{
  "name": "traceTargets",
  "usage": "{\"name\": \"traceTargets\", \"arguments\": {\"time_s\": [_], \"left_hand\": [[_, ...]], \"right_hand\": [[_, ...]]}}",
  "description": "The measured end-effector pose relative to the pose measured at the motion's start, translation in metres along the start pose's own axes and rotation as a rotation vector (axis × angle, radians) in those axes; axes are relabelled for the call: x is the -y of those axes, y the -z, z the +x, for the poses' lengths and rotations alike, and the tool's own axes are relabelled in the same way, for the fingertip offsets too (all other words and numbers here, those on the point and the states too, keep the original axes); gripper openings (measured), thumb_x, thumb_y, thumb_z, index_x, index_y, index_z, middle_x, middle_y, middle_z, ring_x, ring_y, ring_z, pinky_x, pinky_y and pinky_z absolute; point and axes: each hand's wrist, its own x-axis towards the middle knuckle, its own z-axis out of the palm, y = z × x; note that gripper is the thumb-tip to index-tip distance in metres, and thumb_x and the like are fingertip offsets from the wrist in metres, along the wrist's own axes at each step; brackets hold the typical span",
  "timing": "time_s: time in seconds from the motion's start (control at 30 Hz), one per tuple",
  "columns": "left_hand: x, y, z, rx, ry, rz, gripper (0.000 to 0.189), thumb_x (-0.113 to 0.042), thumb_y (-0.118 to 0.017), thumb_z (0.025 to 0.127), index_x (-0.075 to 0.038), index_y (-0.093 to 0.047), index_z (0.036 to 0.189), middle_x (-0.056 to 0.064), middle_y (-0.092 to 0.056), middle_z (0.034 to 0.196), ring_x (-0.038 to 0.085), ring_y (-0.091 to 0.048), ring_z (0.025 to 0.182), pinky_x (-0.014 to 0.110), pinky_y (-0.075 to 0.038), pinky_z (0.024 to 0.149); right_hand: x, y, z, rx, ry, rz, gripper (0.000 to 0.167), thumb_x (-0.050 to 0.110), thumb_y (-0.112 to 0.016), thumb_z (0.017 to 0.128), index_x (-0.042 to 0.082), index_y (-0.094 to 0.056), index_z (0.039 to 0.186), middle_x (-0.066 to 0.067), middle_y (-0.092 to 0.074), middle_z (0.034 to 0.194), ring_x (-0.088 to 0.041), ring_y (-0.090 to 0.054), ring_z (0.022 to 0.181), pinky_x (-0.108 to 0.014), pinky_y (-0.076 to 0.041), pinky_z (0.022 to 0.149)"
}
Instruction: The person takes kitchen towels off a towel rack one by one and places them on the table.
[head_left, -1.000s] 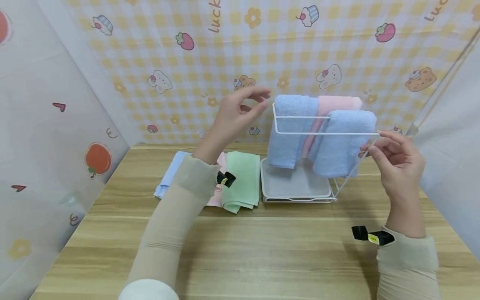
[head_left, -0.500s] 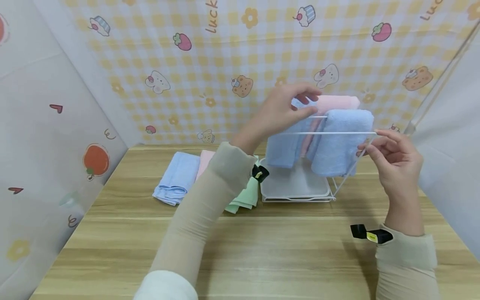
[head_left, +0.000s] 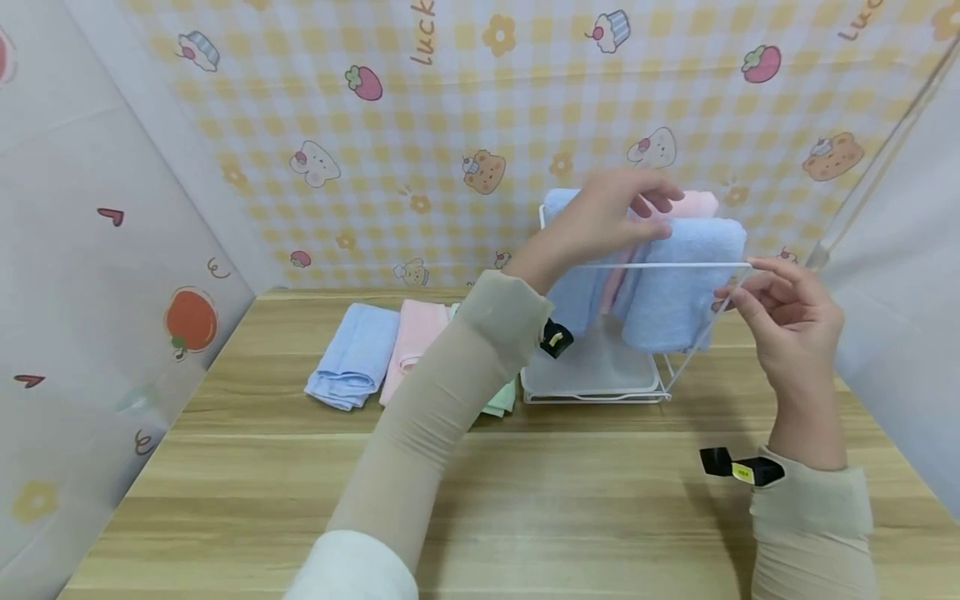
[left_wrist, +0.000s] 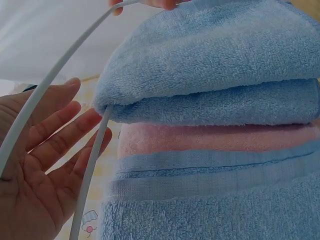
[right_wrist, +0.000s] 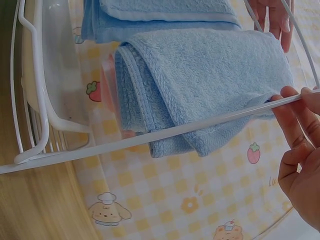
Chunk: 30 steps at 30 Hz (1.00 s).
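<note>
Against checked cloth [head_left: 420,117], the right hand [head_left: 801,321] pinches the rack [head_left: 675,266] at its upper right corner; the left hand [head_left: 611,218], fingers loosely parted, hovers beside a blue towel [head_left: 678,304]

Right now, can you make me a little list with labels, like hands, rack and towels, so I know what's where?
Left hand: loose, beside the front blue towel; touching unclear
Right hand: pinching the white rack near its front corner
Hanging: front blue towel, another blue towel, pink towel
Rack bottom: pale tray
On table: folded blue cloth, pink cloth, green cloth mostly hidden by the left sleeve
</note>
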Motion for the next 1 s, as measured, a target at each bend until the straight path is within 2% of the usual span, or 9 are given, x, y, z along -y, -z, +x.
{"name": "traceTargets", "arguments": {"time_s": [0.13,0.27,0.63,0.83,1.0], "left_hand": [[0.0016,-0.0029,0.004,0.067,0.056,-0.027,0.047,-0.019,-0.069,0.094,-0.014,-0.056,0.139,0.001,-0.063,0.135,0.012,-0.061,0.119,0.014,-0.048,0.096],[0.0027,-0.0052,0.0051,0.115,0.082,-0.042,0.053,-0.021,-0.07,0.094,-0.014,-0.052,0.144,0.001,-0.057,0.144,0.012,-0.058,0.126,0.015,-0.046,0.1],[0.0064,-0.0062,0.0052,0.137,0.065,0.021,0.056,-0.024,-0.072,0.092,-0.014,-0.053,0.144,-0.001,-0.06,0.14,0.012,-0.058,0.12,0.018,-0.046,0.099],[0.0081,-0.0068,0.0065,0.165,0.047,-0.034,0.05,-0.02,-0.074,0.091,-0.016,-0.06,0.138,-0.004,-0.064,0.134,0.01,-0.056,0.125,0.018,-0.043,0.104],[0.0082,-0.0056,0.0063,0.155,0.055,0.013,0.046,-0.022,-0.073,0.091,-0.016,-0.062,0.135,-0.005,-0.065,0.132,0.008,-0.056,0.124,0.018,-0.042,0.104]], "right_hand": [[-0.0013,0.0001,0.0005,0.007,0.003,0.005,0.036,-0.029,-0.053,0.084,-0.02,-0.055,0.119,-0.015,-0.072,0.083,-0.021,-0.072,0.075,-0.023,-0.059,0.076],[-0.0008,0.0009,0.0007,0.001,0.009,-0.013,0.036,-0.029,-0.053,0.084,-0.02,-0.055,0.118,-0.014,-0.072,0.082,-0.02,-0.072,0.075,-0.023,-0.059,0.075],[-0.0016,0.0003,0.0007,0.031,0.018,0.016,0.035,-0.028,-0.055,0.083,-0.021,-0.054,0.118,-0.016,-0.072,0.083,-0.021,-0.072,0.075,-0.023,-0.059,0.076],[-0.0006,0.0011,0.0003,0.03,0.02,0.008,0.035,-0.027,-0.056,0.084,-0.021,-0.054,0.118,-0.015,-0.072,0.082,-0.02,-0.072,0.076,-0.023,-0.059,0.076],[-0.0008,0.0014,0.0008,0.036,0.013,0.009,0.035,-0.027,-0.056,0.084,-0.02,-0.054,0.118,-0.015,-0.072,0.082,-0.02,-0.072,0.076,-0.023,-0.059,0.076]]}}
